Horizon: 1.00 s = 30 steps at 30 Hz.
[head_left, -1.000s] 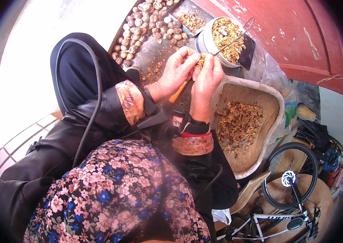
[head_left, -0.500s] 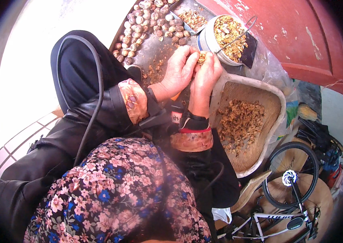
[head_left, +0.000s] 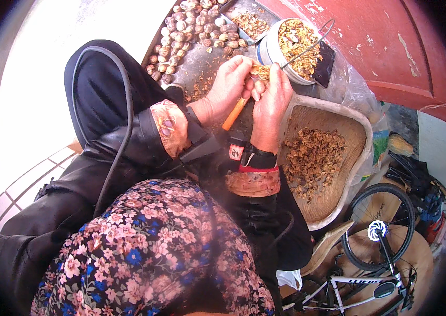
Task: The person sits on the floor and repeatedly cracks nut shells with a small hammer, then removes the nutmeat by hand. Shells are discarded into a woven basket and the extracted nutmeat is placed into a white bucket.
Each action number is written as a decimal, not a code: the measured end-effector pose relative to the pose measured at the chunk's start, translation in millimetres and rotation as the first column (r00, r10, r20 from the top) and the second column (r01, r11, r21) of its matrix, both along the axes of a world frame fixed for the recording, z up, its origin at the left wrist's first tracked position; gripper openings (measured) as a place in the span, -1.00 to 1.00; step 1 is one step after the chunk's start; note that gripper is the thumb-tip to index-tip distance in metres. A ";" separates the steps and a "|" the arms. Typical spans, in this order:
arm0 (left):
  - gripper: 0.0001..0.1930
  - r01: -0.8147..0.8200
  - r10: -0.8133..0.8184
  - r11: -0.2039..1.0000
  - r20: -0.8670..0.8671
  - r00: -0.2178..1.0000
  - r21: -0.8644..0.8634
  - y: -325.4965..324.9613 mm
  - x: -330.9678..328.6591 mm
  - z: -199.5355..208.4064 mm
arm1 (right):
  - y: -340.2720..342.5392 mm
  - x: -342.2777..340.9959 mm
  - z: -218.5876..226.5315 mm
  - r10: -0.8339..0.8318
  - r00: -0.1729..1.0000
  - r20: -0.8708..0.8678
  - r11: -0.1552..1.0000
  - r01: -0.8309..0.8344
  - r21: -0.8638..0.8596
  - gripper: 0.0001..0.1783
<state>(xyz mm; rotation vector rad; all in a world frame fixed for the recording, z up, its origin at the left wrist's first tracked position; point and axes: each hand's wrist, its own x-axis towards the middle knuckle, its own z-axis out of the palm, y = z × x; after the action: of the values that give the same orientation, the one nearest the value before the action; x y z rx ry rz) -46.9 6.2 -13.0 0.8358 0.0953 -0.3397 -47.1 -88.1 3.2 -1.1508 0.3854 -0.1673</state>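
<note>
My left hand and my right hand come together over the work surface, both with fingers closed on a cracked walnut. Its pale, wrinkled kernel shows between the fingertips of the two hands. Beneath the hands an orange handle slants down to the left; its upper end is hidden by my fingers, so I cannot tell what it belongs to. Just beyond my right hand stands a white bucket full of walnut kernels, with a thin wire handle.
Whole walnuts lie at the far left of a metal tray. A small dustpan-like tray holds kernel pieces. To the right, a shallow basket contains empty shells. A red door and a bicycle border the right side.
My hands have drawn slightly apart, and more of the walnut kernel shows between them. More of the orange handle is visible below.
</note>
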 end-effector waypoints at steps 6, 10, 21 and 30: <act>-0.78 0.090 -0.092 0.995 0.060 0.994 0.036 4.0 6.6 5.9 | 1.1 -0.4 -3.7 -0.028 0.997 0.076 0.997 0.033 -0.063 -0.87; -0.79 0.145 -0.153 0.987 0.131 0.980 0.073 5.7 6.5 8.0 | -2.2 -0.1 -6.1 -0.045 0.992 0.114 0.998 0.050 -0.043 -0.87; -0.82 0.086 -0.075 0.991 0.101 0.992 -0.101 1.2 8.1 6.3 | -13.3 -1.3 3.6 -0.121 0.991 0.051 0.993 0.121 0.005 -0.85; -0.72 0.139 -0.200 0.922 -0.138 0.970 -0.361 2.0 12.9 -1.9 | -21.1 -3.5 1.1 0.160 0.977 0.140 0.921 -0.199 0.336 -0.71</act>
<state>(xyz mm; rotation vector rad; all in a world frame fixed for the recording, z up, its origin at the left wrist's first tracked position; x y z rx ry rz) -34.0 8.2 -15.0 0.4606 0.1198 -0.5755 -50.7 -109.2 4.2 -0.8155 0.1982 0.0007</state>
